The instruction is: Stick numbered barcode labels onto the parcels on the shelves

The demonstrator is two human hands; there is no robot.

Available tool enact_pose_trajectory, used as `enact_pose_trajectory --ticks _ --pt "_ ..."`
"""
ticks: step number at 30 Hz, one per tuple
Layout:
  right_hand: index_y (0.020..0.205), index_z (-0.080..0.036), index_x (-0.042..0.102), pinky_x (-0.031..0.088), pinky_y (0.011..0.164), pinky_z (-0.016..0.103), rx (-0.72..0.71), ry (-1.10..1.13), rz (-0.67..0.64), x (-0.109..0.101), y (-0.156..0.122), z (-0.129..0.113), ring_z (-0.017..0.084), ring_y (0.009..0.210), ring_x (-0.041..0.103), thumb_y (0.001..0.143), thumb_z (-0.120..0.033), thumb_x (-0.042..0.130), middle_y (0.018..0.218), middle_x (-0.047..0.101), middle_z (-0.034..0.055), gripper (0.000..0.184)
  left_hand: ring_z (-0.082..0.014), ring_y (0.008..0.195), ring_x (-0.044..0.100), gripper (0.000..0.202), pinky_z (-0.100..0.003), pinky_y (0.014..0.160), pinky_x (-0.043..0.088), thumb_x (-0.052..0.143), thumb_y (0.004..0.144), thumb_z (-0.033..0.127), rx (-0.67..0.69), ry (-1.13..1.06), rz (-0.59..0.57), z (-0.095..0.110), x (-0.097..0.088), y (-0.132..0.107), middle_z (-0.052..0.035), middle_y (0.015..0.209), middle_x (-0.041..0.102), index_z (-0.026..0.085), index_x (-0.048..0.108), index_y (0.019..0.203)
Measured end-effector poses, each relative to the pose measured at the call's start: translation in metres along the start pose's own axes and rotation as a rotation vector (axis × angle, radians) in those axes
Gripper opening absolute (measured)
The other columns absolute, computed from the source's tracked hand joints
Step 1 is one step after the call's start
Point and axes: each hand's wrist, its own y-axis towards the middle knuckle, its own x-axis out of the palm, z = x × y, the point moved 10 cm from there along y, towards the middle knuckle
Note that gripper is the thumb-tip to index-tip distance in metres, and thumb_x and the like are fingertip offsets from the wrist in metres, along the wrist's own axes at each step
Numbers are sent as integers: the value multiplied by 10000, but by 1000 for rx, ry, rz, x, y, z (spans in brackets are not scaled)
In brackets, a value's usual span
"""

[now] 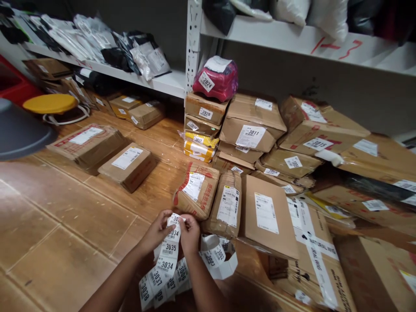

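Both hands pinch the top end of a strip of white number labels (169, 248), printed with numbers such as 3034 and 3035. My left hand (160, 229) grips its left edge, thumb lying over the front. On the other edge, my right hand (190, 232) has its fingers closed at the top label. The strip hangs down and folds over itself below, with 3037 and 3038 showing. Past my right wrist, more of the labels (217, 255) curl in a loop. Just beyond the hands lies a taped carton (197, 190) with red print, beside a narrow brown parcel (225, 203).
Stacked cartons (251, 121) with number labels stand under a white shelf (292, 39). Two boxes (126, 167) lie on the tiled floor (65, 208) at left. Bagged parcels (97, 39) fill the left shelf. A yellow stool (50, 104) stands near it.
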Motion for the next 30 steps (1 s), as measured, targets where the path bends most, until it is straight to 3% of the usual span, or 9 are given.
enact_pose_trajectory --ticks 3,5,11,16,20,24,26,28,30 --pt "725 -190 650 508 692 294 -6 -18 63 -7 1 -5 193 708 629 753 -429 594 728 698 45 247 -129 565 545 377 -244 555 432 714 634 493 -39 13 -8 -5 7 5 13 620 624 150 586 727" --pt "750 -191 649 499 725 319 20 -34 179 -17 0 -3 212 744 629 763 -445 568 774 702 69 267 -100 494 474 389 -225 499 375 737 606 498 -66 17 18 -12 8 3 49 530 555 155 553 629" --pt "784 -184 631 504 713 403 251 -52 583 -35 -9 29 296 766 659 772 -488 532 825 729 179 320 -91 459 448 451 -220 466 362 793 504 513 -145 -15 35 -29 1 -7 63 488 528 170 511 585" --pt "759 -194 652 506 648 423 429 -53 723 -37 -14 50 330 731 682 722 -458 637 825 746 198 268 -91 451 455 423 -222 462 363 813 472 475 -154 -21 43 -17 -16 -11 56 483 528 165 539 560" --pt "700 -192 631 493 543 432 531 -55 747 -42 -22 59 343 656 673 630 -545 703 761 739 209 367 -103 471 490 404 -229 483 397 803 492 472 -150 -51 67 -6 -26 -22 53 509 557 166 564 608" --pt "575 -221 596 486 529 405 495 -40 633 -41 -21 57 292 580 646 706 -542 609 612 711 140 347 -100 456 480 416 -222 468 389 811 485 474 -140 -99 98 -1 -31 -31 64 486 534 176 539 585" --pt "569 -217 619 517 615 379 410 -3 480 -33 -13 48 264 620 658 703 -475 613 618 718 90 290 -97 460 479 419 -218 471 389 818 484 469 -135 -127 104 0 -32 -32 64 490 533 175 537 584" --pt "666 -196 684 522 776 379 343 23 342 -27 -6 39 274 776 681 654 -417 640 757 755 78 225 -90 473 479 419 -208 480 389 820 499 465 -127 -157 100 -1 -31 -32 65 502 532 171 536 591" --pt "807 -171 717 453 953 411 323 26 264 -29 -4 34 303 973 650 606 -375 644 948 753 100 295 -79 485 476 420 -194 488 383 821 516 462 -117 -183 88 -1 -28 -32 67 514 529 164 534 595"
